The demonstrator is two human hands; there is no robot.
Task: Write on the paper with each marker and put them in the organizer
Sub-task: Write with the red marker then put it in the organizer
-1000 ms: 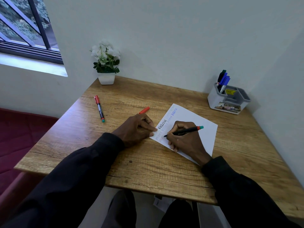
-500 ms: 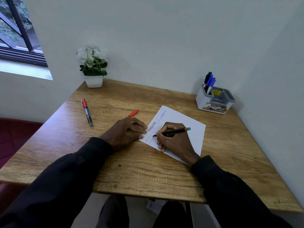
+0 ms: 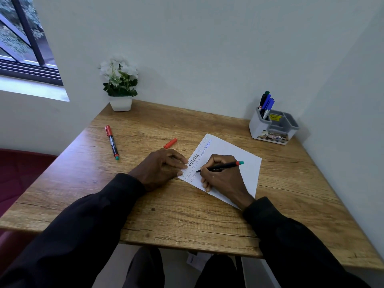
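One black marker point(image 3: 224, 166) is pinched in the right hand point(image 3: 224, 179), its tip on one paper point(image 3: 246, 161). The left hand point(image 3: 160, 169) presses the paper's edge with its fingers. One spare marker point(image 3: 112, 142) and one red cap point(image 3: 170, 143) lie on the table, and three stored markers point(image 3: 268, 100) stand in the organizer point(image 3: 270, 130).

Wood-grain finish is seen on the tabletop point(image 3: 187, 215), matt, w/ knots & cracks, prob rough-ish. The paper point(image 3: 234, 154) is plain white, smooth, matt. Smooth grey/white plastic is used for the organizer point(image 3: 255, 129), slight sheen. The marker point(image 3: 224, 167) barrel: black plastic, semi-gloss. The sleeves point(image 3: 93, 225): dark matt cloth.

A small home study corner: wooden desk point(image 3: 187, 215) against white walls, potted flowers point(image 3: 120, 88), barred window point(image 3: 22, 44).
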